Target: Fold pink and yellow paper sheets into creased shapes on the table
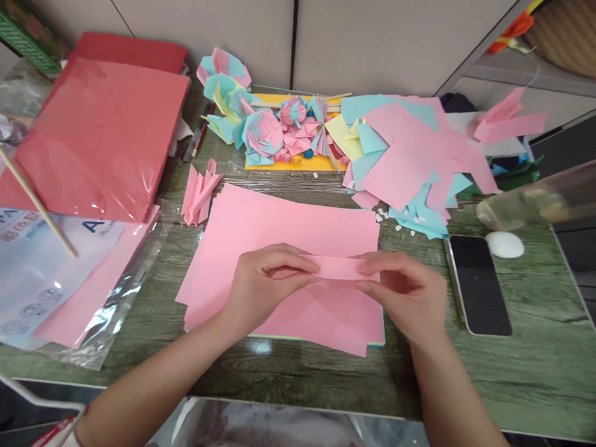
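Between my two hands a narrow strip of pink paper (340, 268) is stretched level. My left hand (260, 281) pinches its left end between thumb and fingers. At the other end my right hand (411, 291) grips it in the same way. Beneath the strip lies a loose stack of pink paper sheets (288, 229), its edges uneven. Several folded pink paper strips (199, 193) lie in a small pile beyond the stack's left corner. Whether the held strip is one layer or folded, I cannot tell.
Red paper in clear wrap (109, 129) and a plastic paper packet (44, 272) with a wooden stick (37, 202) fill the left. Paper flowers (265, 133) sit at the back, beside pink and blue scraps (404, 149). A phone (479, 284) and white oval object (505, 244) lie right.
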A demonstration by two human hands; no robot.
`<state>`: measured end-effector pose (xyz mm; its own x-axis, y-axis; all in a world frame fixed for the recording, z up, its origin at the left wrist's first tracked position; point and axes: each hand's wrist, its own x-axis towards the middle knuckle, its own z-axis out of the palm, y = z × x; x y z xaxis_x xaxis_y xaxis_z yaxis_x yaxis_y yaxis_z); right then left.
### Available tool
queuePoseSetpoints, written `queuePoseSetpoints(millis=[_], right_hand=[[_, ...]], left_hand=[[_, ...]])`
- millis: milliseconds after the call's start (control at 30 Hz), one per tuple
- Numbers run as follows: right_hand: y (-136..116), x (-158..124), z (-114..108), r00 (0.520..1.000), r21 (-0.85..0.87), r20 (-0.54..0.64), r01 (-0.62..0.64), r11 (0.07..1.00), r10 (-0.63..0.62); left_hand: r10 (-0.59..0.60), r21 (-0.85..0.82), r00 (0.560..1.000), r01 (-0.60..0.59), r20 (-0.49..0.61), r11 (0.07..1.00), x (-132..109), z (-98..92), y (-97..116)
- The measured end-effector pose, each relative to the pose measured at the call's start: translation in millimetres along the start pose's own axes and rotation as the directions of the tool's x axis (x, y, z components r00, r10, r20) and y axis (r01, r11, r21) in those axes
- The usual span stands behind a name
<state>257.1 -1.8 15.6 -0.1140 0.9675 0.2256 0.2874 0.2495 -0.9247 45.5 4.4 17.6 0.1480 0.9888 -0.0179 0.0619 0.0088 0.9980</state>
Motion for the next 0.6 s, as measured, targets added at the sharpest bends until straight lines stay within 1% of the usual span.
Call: queuePoseSetpoints(millis=[100,167,333,467,600], right_hand=[[-1,0,3,0.999,0.002,-0.035,-0.024,1.0,0.024],[-3,0,7,0.995,0.018,-0.074,-0.059,0.998,0.06],[-2,-2,21,0.969,0.143,-0.175,-0.153,0.978,0.177],[2,-4,27,0.941,0.238,-0.166,-0.252,0.938,0.295],[3,-4,29,0.932,0.272,-0.175,-0.263,0.926,0.317]], left_hand=[[0.007,0.011,0.999,-0.007,-0.032,1.0,-2,2.0,0],[-0.018,0.001,0.997,0.018,-0.072,1.0,-3,4.4,0],[-0.081,-0.043,0.987,0.076,-0.139,0.996,-5,10.9,-2],[-0.11,-0.039,0.982,0.105,-0.156,0.994,-5,13.5,-3],[-0.137,-0.056,0.981,0.13,-0.14,0.99,-3,12.0,-3]])
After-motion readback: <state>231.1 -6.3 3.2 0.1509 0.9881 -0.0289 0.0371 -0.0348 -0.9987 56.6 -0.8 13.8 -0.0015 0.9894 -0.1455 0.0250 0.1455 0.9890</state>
